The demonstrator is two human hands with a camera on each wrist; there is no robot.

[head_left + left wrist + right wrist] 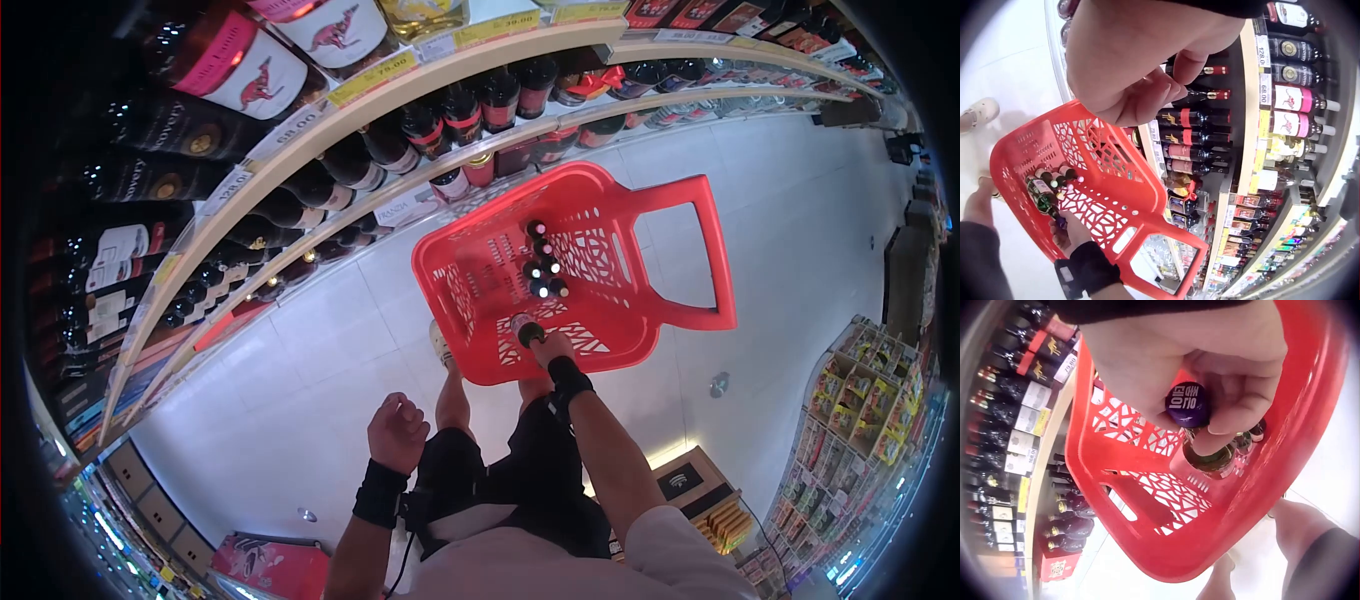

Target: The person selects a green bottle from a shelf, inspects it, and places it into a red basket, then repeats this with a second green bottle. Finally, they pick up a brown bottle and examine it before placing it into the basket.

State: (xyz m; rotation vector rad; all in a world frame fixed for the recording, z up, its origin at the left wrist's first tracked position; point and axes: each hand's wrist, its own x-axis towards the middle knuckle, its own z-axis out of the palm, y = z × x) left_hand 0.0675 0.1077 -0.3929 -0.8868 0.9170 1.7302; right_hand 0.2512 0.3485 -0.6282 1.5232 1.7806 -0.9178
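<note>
My right hand (552, 348) (1072, 234) (1235, 369) grips a green bottle (524, 326) (1040, 195) (1213, 464) by its neck, just under the purple cap (1187, 405). The bottle is tilted inside the red basket (585, 180) (1004, 178) (1179, 565), low at the near side in the head view. Several other capped bottles (547, 270) (1067, 173) (1243, 444) are grouped beside it. My left hand (398, 432) (1147, 69) is raised left of the basket in the head view, its fingers loosely curled around nothing.
Curved shelves (430, 75) (1249, 112) (1054, 431) of wine bottles run along the left and far side in the head view. The basket's handle (718, 250) points right. My legs are near the basket; a snack rack (860, 400) is at the right, a wooden counter (690, 485) at lower right.
</note>
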